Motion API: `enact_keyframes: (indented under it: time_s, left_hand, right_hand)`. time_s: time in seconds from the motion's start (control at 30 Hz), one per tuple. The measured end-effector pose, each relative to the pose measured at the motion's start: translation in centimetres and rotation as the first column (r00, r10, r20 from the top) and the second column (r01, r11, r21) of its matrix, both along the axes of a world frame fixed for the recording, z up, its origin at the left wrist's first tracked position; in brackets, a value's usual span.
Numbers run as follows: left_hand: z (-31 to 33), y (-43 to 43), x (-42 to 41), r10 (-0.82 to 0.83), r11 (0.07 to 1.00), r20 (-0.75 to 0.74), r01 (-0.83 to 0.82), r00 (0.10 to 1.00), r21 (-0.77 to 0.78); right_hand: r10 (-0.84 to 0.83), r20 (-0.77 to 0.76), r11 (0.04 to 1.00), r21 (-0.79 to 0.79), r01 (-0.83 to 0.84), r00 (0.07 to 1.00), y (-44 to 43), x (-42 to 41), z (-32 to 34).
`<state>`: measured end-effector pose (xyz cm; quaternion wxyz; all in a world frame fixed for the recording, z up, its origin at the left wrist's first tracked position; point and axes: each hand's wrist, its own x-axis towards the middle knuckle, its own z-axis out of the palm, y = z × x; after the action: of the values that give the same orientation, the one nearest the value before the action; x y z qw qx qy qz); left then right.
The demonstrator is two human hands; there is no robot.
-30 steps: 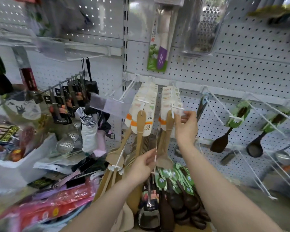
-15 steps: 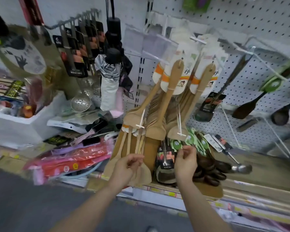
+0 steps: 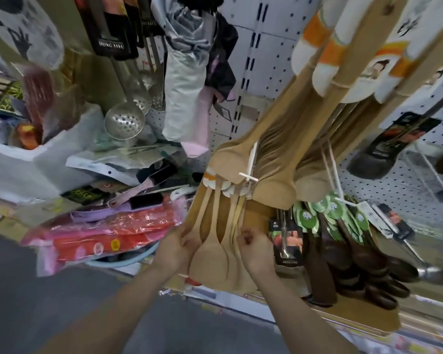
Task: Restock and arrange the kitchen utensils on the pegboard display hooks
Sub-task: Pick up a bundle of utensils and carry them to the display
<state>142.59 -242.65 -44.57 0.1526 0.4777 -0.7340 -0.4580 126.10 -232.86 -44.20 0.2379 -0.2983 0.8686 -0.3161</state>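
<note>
- At twelve to three o'clock, the pegboard point(image 3: 404, 190) fills the back of the view. Its hooks carry stock wherever they can be seen, so much of the hanging looks done.
- At one o'clock, the upper spatulas point(image 3: 274, 159) hang in a thick, crowded row. That row seems full.
- At eight o'clock, red packets point(image 3: 105, 233) lie heaped on the shelf with other loose goods. These are probably still to be sorted.
- At four o'clock, dark spoons point(image 3: 356, 256) with green tags hang packed together and seem in order.
- At ten o'clock, steel skimmers point(image 3: 124, 121) hang in a cluster.
- At six o'clock, the lower spatulas point(image 3: 212, 251) fan out unevenly. Their tags sit near a white hook point(image 3: 248, 178), which they appear to hang from. Squaring them up seems to be the step in hand.
- The left hand point(image 3: 175, 247) is curled round the bunch's left edge.
- The right hand point(image 3: 257, 251) pinches its right edge, fingers bent.
</note>
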Motion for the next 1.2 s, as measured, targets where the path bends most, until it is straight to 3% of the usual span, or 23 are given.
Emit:
enact_keyframes:
  time_s: [0.27, 0.43, 0.77, 1.0, 1.1, 1.2]
  left_hand:
    - [-5.0, -3.7, -5.0, -0.069, 0.988, 0.258, 0.103, 0.964, -0.118]
    - [-5.9, -4.1, -7.6, -0.020, 0.970, 0.447, 0.125, 0.894, -0.207]
    - [-4.7, -3.1, -5.9, -0.005, 0.981, 0.509, 0.104, 0.861, -0.166]
    - [-4.2, -1.1, -4.3, 0.025, 1.000, 0.385, -0.022, 0.923, -0.012]
    - [-4.0, -0.2, -3.3, 0.107, 0.957, 0.139, -0.140, 0.985, 0.253]
    - [-4.0, 1.1, -2.2, 0.297, 0.834, -0.096, -0.209, 0.950, 0.511]
  right_hand:
    - [-0.043, -0.019, 0.990, 0.130, 0.045, 0.999, -4.8, -2.0, -4.5]
    - [-0.059, -0.003, 0.987, 0.148, 0.059, 0.998, -5.5, -2.0, -5.1]
    - [0.019, -0.095, 0.934, 0.357, 0.016, 0.995, -5.8, -1.3, -4.5]
    - [-0.055, -0.007, 0.904, 0.424, 0.053, 0.998, -5.2, -0.7, -3.9]
    - [-0.045, 0.055, 0.897, 0.442, 0.016, 0.997, -4.5, -0.2, -3.4]
    - [-0.013, 0.170, 0.908, 0.415, -0.060, 0.985, -3.8, 0.9, -2.9]
